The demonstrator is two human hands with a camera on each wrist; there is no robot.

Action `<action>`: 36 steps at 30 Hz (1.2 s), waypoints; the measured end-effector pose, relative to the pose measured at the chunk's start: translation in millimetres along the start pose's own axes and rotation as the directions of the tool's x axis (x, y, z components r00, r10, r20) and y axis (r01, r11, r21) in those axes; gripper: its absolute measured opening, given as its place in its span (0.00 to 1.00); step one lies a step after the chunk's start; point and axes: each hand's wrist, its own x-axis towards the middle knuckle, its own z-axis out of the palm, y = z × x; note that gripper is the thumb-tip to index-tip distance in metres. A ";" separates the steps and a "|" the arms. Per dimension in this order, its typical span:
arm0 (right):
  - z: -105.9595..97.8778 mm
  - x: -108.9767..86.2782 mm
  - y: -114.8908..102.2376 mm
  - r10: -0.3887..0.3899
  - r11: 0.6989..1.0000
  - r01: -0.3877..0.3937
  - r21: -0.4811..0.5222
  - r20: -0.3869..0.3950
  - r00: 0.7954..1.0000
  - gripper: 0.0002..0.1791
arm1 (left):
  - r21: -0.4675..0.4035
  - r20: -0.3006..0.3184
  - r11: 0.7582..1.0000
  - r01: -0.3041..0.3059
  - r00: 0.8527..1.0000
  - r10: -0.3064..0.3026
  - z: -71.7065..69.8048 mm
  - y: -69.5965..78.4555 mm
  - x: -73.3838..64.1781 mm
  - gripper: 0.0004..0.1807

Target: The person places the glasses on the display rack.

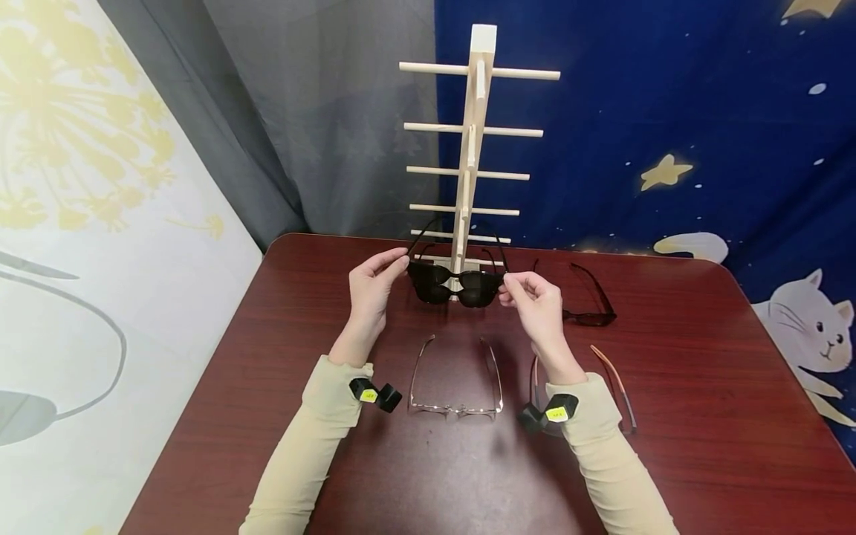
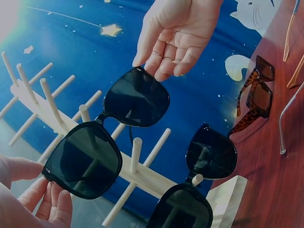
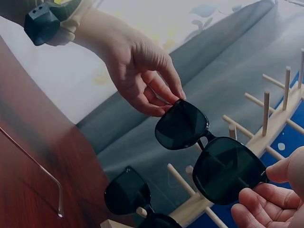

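A pair of black sunglasses (image 2: 85,159) is held level in front of the wooden display rack (image 1: 478,104), its temples pointing toward the rack. My left hand (image 1: 374,286) pinches the left corner of the frame between thumb and fingers. At the opposite corner, my right hand (image 1: 538,306) pinches the frame the same way. Lower down, a second pair of dark sunglasses (image 3: 127,191) sits on the rack with a peg at its bridge. In the head view the held pair overlaps this one. Bare pegs rise above both pairs.
On the table (image 1: 267,416), metal-rimmed glasses (image 1: 461,409) lie centrally with temples pointing away. Tortoiseshell sunglasses (image 2: 260,97) lie at the right. Glasses with orange temples (image 1: 611,379) are partly hidden under the right wrist. Grey and blue curtains (image 1: 635,96) hang behind the rack.
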 end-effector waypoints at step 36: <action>0.9 22.4 22.2 0.108 0.993 -0.110 -0.036 -0.048 0.993 0.15 | 0.008 -0.069 0.998 0.065 0.996 -0.064 8.5 -25.8 18.2 0.14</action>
